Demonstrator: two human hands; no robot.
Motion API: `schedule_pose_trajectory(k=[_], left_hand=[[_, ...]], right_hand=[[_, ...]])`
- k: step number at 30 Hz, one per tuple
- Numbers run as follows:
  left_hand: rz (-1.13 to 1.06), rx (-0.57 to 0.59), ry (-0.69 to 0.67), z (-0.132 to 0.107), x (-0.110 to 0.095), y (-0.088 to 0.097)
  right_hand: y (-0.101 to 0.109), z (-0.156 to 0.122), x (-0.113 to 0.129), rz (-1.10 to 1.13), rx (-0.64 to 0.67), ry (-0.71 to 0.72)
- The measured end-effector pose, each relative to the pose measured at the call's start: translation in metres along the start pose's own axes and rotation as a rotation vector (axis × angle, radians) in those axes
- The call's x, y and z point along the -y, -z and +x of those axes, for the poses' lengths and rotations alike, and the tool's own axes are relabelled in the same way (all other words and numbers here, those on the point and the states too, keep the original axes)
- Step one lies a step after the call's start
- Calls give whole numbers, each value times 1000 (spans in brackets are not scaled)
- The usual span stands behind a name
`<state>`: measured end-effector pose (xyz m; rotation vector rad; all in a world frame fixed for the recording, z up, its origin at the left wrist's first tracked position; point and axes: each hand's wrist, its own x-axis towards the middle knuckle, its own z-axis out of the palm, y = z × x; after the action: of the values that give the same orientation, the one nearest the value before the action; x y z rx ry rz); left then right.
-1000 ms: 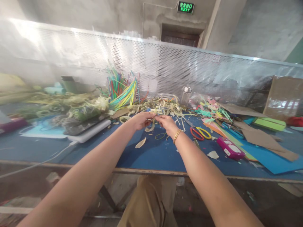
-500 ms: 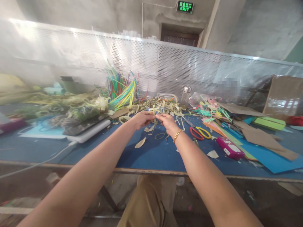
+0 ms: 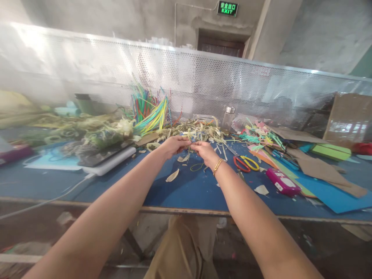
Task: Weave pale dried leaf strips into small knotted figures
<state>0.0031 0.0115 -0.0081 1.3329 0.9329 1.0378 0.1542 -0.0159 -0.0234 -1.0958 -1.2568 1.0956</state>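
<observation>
My left hand (image 3: 175,145) and my right hand (image 3: 205,150) meet over the middle of the blue table (image 3: 183,195). Both are closed in a pinch, fingertips almost touching. Whatever sits between them is too small to make out; a thin pale strand seems to hang just below. Right behind the fingers lies a heap of dry, pale husk-like strips (image 3: 207,130). Nearer to me are a curved pale husk piece (image 3: 172,175) and a thin green loop (image 3: 197,167). Scissors (image 3: 245,163) with one red and one yellow handle lie right of my right hand.
Coloured pipe-cleaner-like stems (image 3: 149,110) stand at back left, near a fibrous heap (image 3: 101,133) and a white power bank (image 3: 112,161) with a cable. A glass bottle (image 3: 228,119), a magenta box (image 3: 283,181) and coloured paper sheets (image 3: 334,195) are rightward. A perforated metal screen (image 3: 209,81) rises behind.
Very little differs. My right fingers have shifted slightly, and both hands stay pinched together in the same place. Nothing else on the table has moved.
</observation>
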Motion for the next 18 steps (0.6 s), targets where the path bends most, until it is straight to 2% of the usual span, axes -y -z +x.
schedule_pose_trajectory(k=[8,18], left_hand=[[8,-26,27,-1,-2,1],[77,123,5,-3,-2,-1]], right_hand=[[2,4,-1,36,-55,-49],[0,-1,4,125,-121,-37]])
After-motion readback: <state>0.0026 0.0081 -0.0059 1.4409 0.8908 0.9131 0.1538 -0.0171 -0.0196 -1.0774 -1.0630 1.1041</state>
